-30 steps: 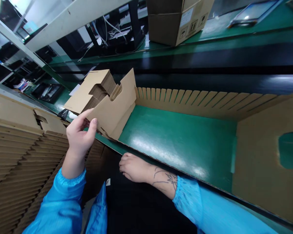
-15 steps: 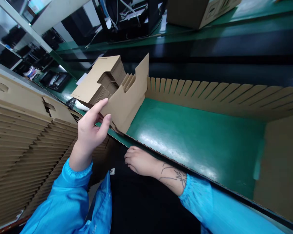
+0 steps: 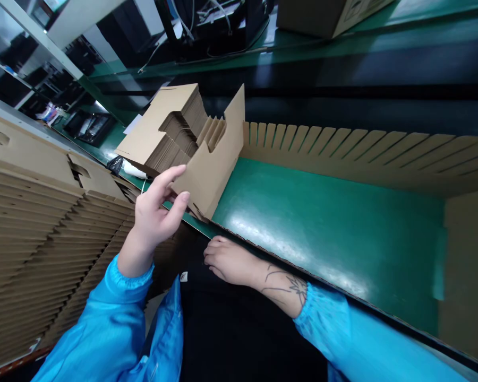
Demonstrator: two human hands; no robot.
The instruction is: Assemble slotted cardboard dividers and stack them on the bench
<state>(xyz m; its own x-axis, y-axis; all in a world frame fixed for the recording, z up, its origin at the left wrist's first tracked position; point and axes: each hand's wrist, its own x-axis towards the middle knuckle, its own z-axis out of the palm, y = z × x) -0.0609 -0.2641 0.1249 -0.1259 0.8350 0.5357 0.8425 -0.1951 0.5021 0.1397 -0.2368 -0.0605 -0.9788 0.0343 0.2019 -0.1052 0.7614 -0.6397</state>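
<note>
My left hand (image 3: 159,209) grips the near left edge of an upright cardboard end panel (image 3: 211,170), thumb in front and other fingers partly hidden behind it. This panel has a notch in its top edge. It joins a long slotted cardboard side (image 3: 342,154), which stands along the far side of the green tabletop (image 3: 310,223). My right hand (image 3: 231,260) lies closed at the table's near edge, below the frame's near side. Its fingers are curled and nothing shows in them; the palm is hidden. Just beyond the panel sits a stack of notched cardboard sheets (image 3: 159,122).
Flat cardboard pieces (image 3: 43,239) are stacked high on the left. At the right stands another cardboard wall (image 3: 468,265). A cardboard box (image 3: 314,16) and black equipment with cables (image 3: 219,26) are at the back. A black tray (image 3: 90,130) lies far left.
My left hand and the end panel have shifted slightly to the right in view. The right-hand cardboard wall also appears a little farther right. My right hand has hardly moved.
</note>
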